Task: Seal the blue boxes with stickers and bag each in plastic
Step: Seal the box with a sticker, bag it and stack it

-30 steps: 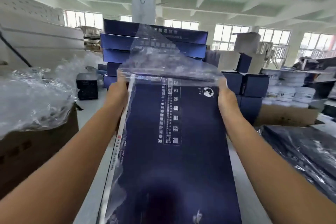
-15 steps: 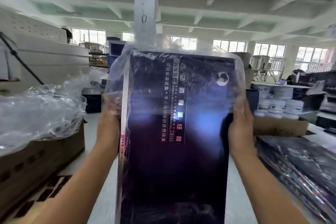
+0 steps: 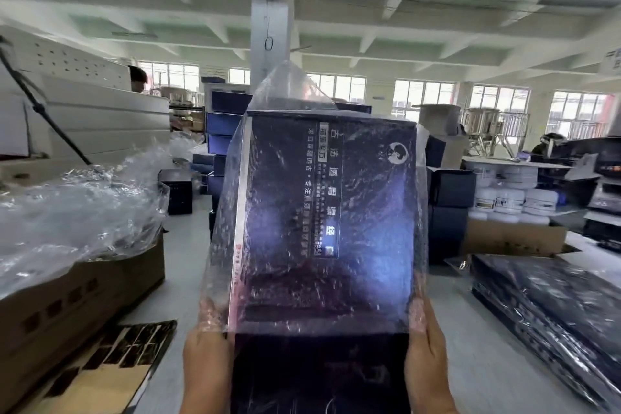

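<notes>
I hold a large dark blue box upright in front of me. A clear plastic bag covers it from the top down to near its lower end; the bag's slack top stands above the box. My left hand grips the box's left edge at the bag's open rim. My right hand grips the right edge the same way. Each hand's upper fingers lie under the plastic.
A cardboard carton stuffed with clear bags stands at the left, with a sheet of dark stickers in front of it. Bagged blue boxes lie stacked at the right. More blue boxes and white jars stand behind.
The box has tipped from lying flat to standing upright. The bag has slid down over it, and both hands have moved from the box's top end to its lower end.
</notes>
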